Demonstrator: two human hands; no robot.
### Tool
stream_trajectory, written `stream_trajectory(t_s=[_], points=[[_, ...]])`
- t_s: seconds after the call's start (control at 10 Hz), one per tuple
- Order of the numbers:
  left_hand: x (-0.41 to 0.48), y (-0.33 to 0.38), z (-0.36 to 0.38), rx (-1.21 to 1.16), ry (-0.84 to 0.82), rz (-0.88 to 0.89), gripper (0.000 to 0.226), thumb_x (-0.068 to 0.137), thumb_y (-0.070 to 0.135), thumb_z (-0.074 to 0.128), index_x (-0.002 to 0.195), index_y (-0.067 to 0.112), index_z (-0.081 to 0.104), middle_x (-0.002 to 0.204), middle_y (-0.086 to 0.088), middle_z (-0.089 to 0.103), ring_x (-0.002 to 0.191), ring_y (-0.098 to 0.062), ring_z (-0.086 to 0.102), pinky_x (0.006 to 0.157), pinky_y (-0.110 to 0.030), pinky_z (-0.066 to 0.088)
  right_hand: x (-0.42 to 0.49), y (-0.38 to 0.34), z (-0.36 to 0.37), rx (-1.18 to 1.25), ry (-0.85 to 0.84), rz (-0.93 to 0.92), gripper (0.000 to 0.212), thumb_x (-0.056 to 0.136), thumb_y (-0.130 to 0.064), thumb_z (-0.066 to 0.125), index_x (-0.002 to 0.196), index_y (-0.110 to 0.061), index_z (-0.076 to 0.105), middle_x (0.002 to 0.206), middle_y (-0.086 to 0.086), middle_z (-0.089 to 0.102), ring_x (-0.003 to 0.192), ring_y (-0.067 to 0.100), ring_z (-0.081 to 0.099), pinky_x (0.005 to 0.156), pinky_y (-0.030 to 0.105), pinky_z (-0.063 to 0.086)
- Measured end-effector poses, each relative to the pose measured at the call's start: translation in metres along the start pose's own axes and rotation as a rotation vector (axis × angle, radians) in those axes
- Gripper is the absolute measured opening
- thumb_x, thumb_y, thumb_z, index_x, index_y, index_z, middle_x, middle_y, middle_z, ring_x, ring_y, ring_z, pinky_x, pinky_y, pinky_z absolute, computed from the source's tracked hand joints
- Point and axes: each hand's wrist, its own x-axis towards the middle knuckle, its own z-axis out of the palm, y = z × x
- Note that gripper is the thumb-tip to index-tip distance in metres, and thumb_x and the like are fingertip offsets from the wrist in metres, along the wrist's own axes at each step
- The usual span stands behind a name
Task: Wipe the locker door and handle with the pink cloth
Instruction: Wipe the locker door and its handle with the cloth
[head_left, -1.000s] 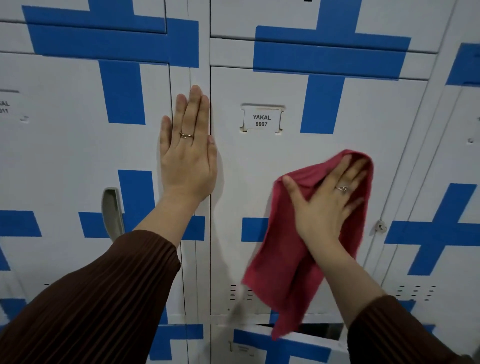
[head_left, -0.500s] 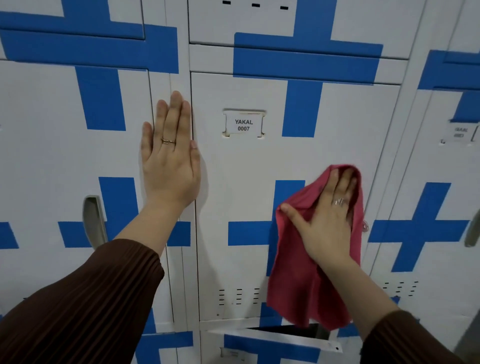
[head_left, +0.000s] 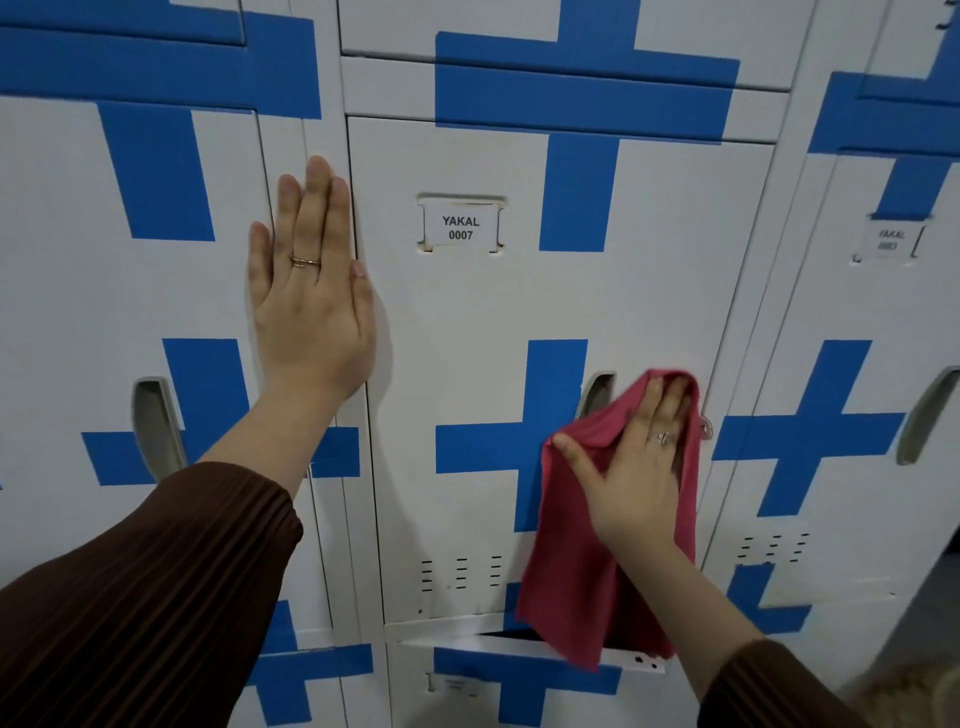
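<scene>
Head view shows the pink cloth (head_left: 571, 525) pressed against the locker door (head_left: 519, 301) by the flat, straight-fingered right hand (head_left: 634, 467), with the upright handle (head_left: 597, 391) just left of its fingertips and seemingly half covered, while the left hand (head_left: 311, 312) is laid flat, well apart, at the door's left edge.

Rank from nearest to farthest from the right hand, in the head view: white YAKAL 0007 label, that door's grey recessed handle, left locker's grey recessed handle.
From the right hand:
1. Grey recessed handle of door 0007, beside the fingertips, on their left.
2. White YAKAL 0007 label, up and left.
3. Left locker's grey recessed handle, far left.
</scene>
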Motion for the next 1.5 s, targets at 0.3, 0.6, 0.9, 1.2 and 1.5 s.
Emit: stream_trajectory(t_s=[0.3, 0.6, 0.9, 1.2, 1.5], points=[[0.000, 0.001, 0.000, -0.003, 0.001, 0.002, 0.057, 0.095, 0.013, 0.031, 0.149, 0.012, 0.012, 0.156, -0.006, 0.013, 0.144, -0.021, 0.006, 0.114, -0.028, -0.008, 0.027, -0.021, -0.007, 0.050, 0.082, -0.071, 0.099, 0.078, -0.064, 0.045, 0.145, -0.018, -0.013, 0.153, 0.005, -0.019, 0.140, 0.019, -0.013, 0.104, 0.027, 0.000], [0.000, 0.000, 0.000, 0.000, 0.001, 0.005, 0.057, 0.095, 0.013, 0.031, 0.149, 0.012, 0.012, 0.156, -0.006, 0.013, 0.144, -0.021, 0.007, 0.114, -0.028, -0.009, -0.003, -0.007, 0.009, 0.015, 0.004, -0.049, 0.081, 0.082, -0.061, 0.031, 0.134, -0.030, -0.022, 0.141, -0.010, -0.028, 0.140, 0.016, -0.010, 0.108, 0.043, 0.020], [0.000, -0.001, 0.000, -0.004, -0.004, 0.008, 0.057, 0.095, 0.013, 0.031, 0.149, 0.012, 0.011, 0.156, -0.006, 0.012, 0.144, -0.021, 0.005, 0.114, -0.028, -0.010, 0.004, -0.012, 0.002, 0.038, 0.028, -0.086, 0.081, 0.087, -0.053, 0.042, 0.139, -0.030, -0.017, 0.143, -0.013, -0.026, 0.131, 0.000, -0.017, 0.109, 0.035, 0.015], [-0.001, -0.001, 0.001, 0.001, 0.001, 0.012, 0.056, 0.096, 0.014, 0.029, 0.149, 0.012, 0.010, 0.156, -0.006, 0.012, 0.144, -0.021, 0.005, 0.115, -0.029, -0.009, 0.018, -0.021, -0.007, 0.028, 0.050, -0.141, 0.086, 0.086, -0.054, 0.047, 0.140, -0.030, -0.015, 0.146, -0.011, -0.023, 0.140, 0.014, -0.010, 0.107, 0.034, 0.015], [0.000, -0.001, 0.002, -0.006, 0.001, 0.012, 0.057, 0.095, 0.014, 0.029, 0.149, 0.013, 0.009, 0.157, -0.005, 0.011, 0.144, -0.020, 0.004, 0.115, -0.031, -0.006, 0.014, -0.011, -0.003, -0.047, 0.176, -0.168, 0.059, 0.091, -0.051, 0.023, 0.139, -0.021, 0.039, 0.145, 0.014, 0.025, 0.127, 0.035, 0.025, 0.100, 0.051, 0.031]])
